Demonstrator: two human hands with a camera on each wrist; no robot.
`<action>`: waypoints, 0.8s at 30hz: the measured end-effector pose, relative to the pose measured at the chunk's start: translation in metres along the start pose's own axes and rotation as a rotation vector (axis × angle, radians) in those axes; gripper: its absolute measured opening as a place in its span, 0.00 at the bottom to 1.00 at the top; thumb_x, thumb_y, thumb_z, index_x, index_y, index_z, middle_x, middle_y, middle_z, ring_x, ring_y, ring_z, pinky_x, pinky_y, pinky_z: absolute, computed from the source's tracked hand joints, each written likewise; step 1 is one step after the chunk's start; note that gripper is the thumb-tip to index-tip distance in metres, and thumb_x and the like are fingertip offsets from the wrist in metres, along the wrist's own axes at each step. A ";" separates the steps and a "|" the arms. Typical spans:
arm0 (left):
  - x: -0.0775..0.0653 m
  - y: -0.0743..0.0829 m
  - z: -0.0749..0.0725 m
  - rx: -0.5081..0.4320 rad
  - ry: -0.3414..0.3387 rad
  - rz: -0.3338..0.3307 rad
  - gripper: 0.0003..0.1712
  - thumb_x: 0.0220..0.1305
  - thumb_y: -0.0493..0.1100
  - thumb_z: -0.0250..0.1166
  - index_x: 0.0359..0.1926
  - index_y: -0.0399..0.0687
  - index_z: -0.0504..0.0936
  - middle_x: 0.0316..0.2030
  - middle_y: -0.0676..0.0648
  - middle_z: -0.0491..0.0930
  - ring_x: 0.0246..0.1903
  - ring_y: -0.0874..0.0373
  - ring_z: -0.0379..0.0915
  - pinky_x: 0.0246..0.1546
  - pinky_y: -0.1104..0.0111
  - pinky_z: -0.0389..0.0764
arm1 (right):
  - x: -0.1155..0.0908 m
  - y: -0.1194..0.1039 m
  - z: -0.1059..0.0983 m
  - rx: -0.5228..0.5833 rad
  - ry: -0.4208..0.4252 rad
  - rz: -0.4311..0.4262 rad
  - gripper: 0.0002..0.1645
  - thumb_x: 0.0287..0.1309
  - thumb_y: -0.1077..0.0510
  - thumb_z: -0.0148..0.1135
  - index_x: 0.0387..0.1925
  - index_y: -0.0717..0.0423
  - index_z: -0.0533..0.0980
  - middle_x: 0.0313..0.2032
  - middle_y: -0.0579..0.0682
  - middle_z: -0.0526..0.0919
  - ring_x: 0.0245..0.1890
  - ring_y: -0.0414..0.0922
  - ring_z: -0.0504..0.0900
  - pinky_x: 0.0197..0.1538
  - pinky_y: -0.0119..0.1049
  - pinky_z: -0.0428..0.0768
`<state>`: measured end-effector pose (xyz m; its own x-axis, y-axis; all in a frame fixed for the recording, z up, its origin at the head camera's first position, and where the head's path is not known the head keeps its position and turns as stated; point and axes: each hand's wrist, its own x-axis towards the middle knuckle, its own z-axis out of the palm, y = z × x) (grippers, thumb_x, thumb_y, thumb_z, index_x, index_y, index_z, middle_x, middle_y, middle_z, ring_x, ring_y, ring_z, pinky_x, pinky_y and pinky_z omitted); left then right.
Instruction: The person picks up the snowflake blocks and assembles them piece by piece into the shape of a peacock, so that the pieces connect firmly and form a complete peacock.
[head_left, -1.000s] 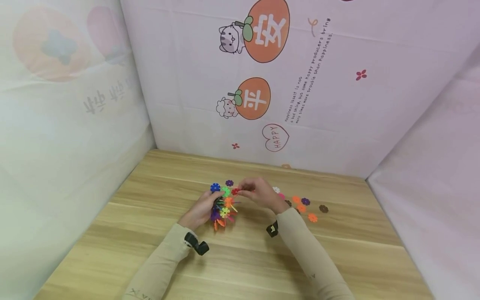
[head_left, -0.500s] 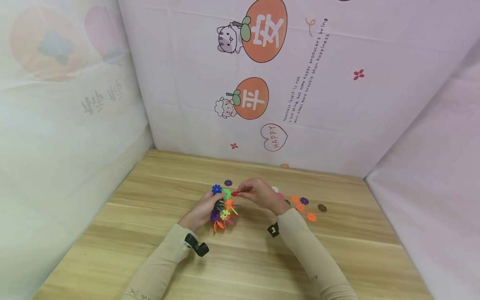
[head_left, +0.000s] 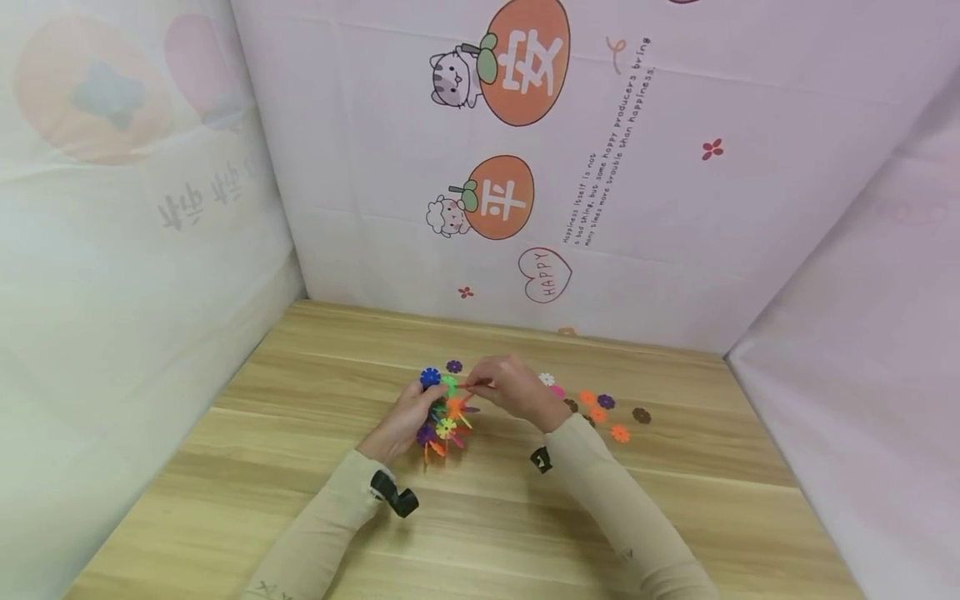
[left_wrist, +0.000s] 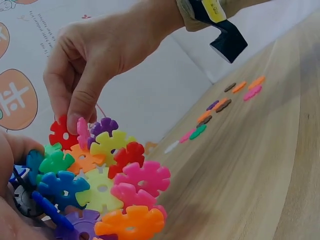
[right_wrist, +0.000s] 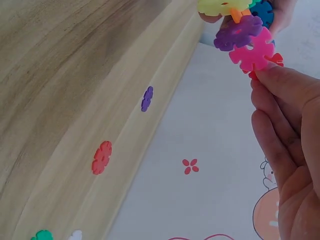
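Observation:
A cluster of interlocked plastic snowflake discs in many colours (head_left: 447,428) is gripped by my left hand (head_left: 397,423), its thumb lying along the top near a green disc (head_left: 450,383). My right hand (head_left: 512,388) pinches a red snowflake disc (left_wrist: 61,133) between thumb and fingertips, right at the cluster's upper side. In the left wrist view a pink disc (left_wrist: 82,133) stands on edge beside the thumb. The right wrist view shows the pink disc (right_wrist: 254,50) overlapping the red one, which is mostly hidden there. Left fingers are largely hidden behind the cluster.
Several loose discs lie on the wooden table (head_left: 480,533) right of the hands, including orange (head_left: 619,433), brown (head_left: 641,415) and white (head_left: 547,379) ones. A purple disc (head_left: 454,367) lies just behind the cluster. White printed cloth walls (head_left: 645,275) stand around the table.
The red disc has turned from face-on to edge-on and come closer to the green disc. My right hand has shifted slightly left; the left hand keeps its grip on the cluster.

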<state>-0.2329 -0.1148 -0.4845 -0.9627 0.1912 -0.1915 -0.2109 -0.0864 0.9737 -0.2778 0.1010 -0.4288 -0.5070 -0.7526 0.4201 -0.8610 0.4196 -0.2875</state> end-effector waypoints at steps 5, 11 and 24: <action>-0.002 0.001 0.000 0.022 0.035 0.033 0.11 0.82 0.49 0.56 0.44 0.48 0.70 0.36 0.53 0.73 0.37 0.60 0.72 0.41 0.69 0.75 | 0.005 -0.002 0.001 -0.022 -0.015 -0.013 0.03 0.63 0.65 0.73 0.38 0.57 0.89 0.39 0.50 0.93 0.39 0.42 0.91 0.45 0.27 0.88; -0.002 0.000 -0.003 0.038 0.031 0.044 0.13 0.83 0.48 0.54 0.39 0.48 0.68 0.32 0.54 0.70 0.32 0.60 0.68 0.36 0.70 0.72 | 0.006 0.001 0.006 -0.014 0.035 -0.069 0.05 0.60 0.68 0.74 0.38 0.59 0.89 0.38 0.51 0.93 0.38 0.43 0.91 0.44 0.27 0.89; 0.004 -0.004 -0.002 -0.092 0.071 0.032 0.16 0.80 0.49 0.60 0.56 0.43 0.72 0.47 0.49 0.81 0.43 0.61 0.81 0.45 0.72 0.83 | 0.007 0.009 0.012 0.089 0.109 0.005 0.03 0.60 0.66 0.75 0.37 0.58 0.89 0.34 0.50 0.92 0.33 0.41 0.90 0.40 0.27 0.88</action>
<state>-0.2362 -0.1156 -0.4890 -0.9780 0.1173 -0.1724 -0.1918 -0.1811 0.9646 -0.2890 0.0933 -0.4383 -0.5170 -0.6887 0.5083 -0.8539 0.3732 -0.3628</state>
